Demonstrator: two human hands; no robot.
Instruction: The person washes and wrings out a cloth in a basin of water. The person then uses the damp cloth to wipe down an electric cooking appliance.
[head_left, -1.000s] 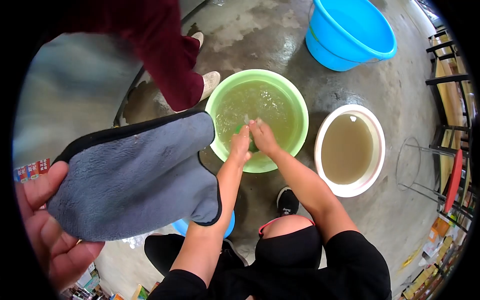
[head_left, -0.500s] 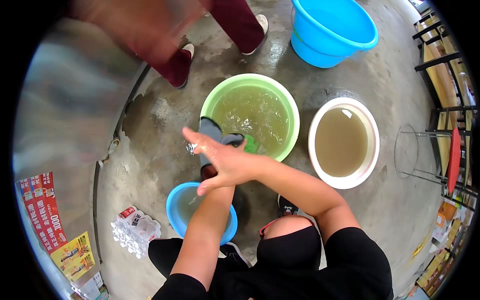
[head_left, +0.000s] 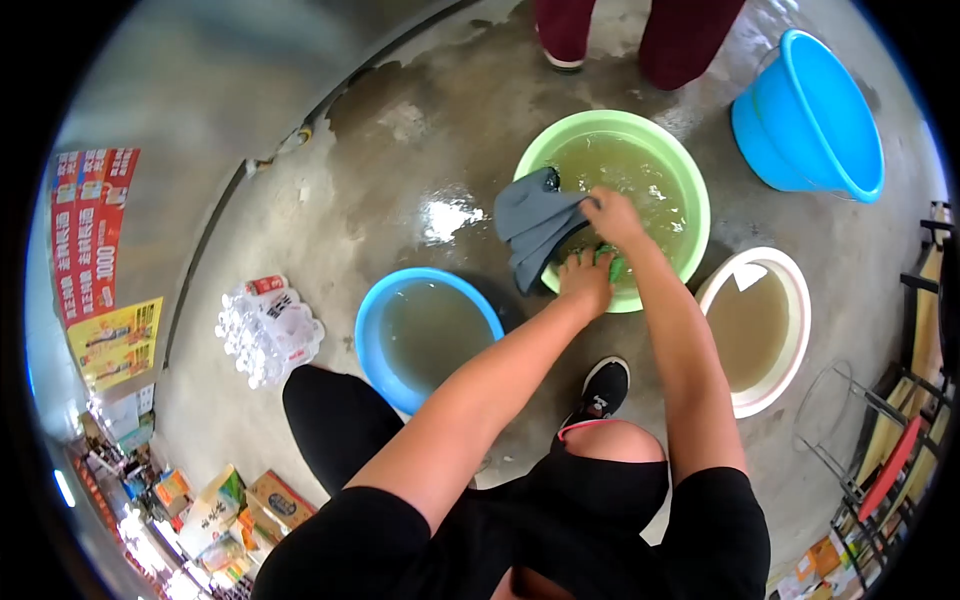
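Note:
A grey, cloth-like piece with black edging (head_left: 540, 222) hangs over the left rim of the light green basin (head_left: 697, 180), which holds murky water. My right hand (head_left: 616, 217) pinches its upper right edge above the water. Lower down, at the basin's near left rim, my left hand (head_left: 586, 281) has its fingers curled over a bright green item (head_left: 614, 267); the hand hides most of it, and its kind is unclear. Part of the grey piece lies close beside my left fingers.
A blue basin (head_left: 367, 340) and a white basin (head_left: 798, 340) hold murky water. A large blue tub (head_left: 765, 135) stands far right. Shrink-wrapped bottles (head_left: 270, 330) lie at left. A person in maroon trousers (head_left: 680, 40) stands beyond the basin on wet floor (head_left: 400, 150).
My right hand, spread and empty above my left before, now grips the grey piece. The grey piece is spread wider over the rim. My view has turned, shifting the basins rightward.

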